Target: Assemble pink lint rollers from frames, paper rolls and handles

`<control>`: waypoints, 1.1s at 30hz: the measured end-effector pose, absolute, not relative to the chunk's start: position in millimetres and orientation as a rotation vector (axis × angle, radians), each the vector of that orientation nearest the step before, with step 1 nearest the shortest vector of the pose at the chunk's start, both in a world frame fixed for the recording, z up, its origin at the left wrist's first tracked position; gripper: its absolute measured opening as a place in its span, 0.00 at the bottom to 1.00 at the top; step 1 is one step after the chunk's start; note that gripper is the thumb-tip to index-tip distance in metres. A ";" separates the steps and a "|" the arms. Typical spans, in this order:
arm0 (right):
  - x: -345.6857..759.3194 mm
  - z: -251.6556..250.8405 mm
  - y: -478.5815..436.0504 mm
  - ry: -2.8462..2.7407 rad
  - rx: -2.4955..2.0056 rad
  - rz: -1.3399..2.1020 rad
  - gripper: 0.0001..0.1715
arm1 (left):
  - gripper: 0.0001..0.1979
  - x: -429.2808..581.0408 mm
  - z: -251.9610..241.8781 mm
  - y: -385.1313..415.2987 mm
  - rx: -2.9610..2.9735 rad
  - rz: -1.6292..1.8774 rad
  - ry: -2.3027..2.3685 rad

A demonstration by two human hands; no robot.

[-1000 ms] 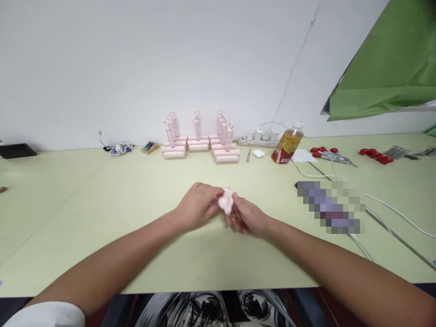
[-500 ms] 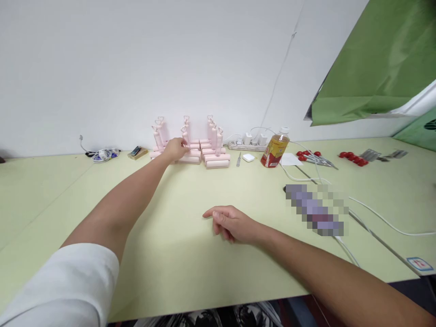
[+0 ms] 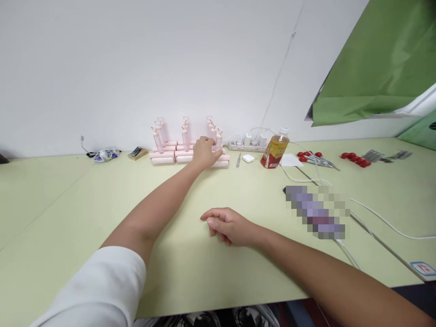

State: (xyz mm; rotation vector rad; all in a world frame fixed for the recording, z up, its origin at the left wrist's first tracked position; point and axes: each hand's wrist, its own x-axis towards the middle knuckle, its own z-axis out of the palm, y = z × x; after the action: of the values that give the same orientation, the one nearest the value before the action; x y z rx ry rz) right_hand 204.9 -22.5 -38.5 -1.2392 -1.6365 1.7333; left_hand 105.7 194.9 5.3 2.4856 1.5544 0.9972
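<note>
While stretched far across the counter [image 3: 68, 200], left hand [image 3: 205, 153] closing around a pink roller [image 3: 218, 160]; right hand [image 3: 229, 225] loosely curled, empty, resting nearer.

1 head view looks down across table [image 3: 61, 204].
</note>
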 end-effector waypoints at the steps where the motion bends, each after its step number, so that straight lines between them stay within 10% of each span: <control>1: 204.9 -39.8 -22.3 -1.633 -1.243 1.738 0.22 | 0.19 115.0 5.8 198.2 2.449 0.859 1.587; 8: 202.7 -48.4 -21.9 -1.639 -1.240 1.605 0.20 | 0.19 126.6 4.5 202.3 2.489 0.589 1.446; 15: 234.9 -20.6 2.0 -1.585 -1.329 0.237 0.16 | 0.23 108.5 -1.8 122.8 2.585 0.607 1.202; 23: 240.1 -31.2 20.4 -1.668 -1.388 0.503 0.16 | 0.26 47.4 -3.4 62.6 2.645 0.496 0.874; 33: 244.7 -42.2 25.1 -1.664 -1.415 0.517 0.14 | 0.06 -14.5 -29.7 64.8 2.446 0.829 1.118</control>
State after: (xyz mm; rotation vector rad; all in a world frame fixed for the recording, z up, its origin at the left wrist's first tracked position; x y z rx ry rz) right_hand 244.7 25.1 -42.2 -1.4150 -1.6637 0.5173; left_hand -14.5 64.8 -29.7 2.4455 1.1182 0.8292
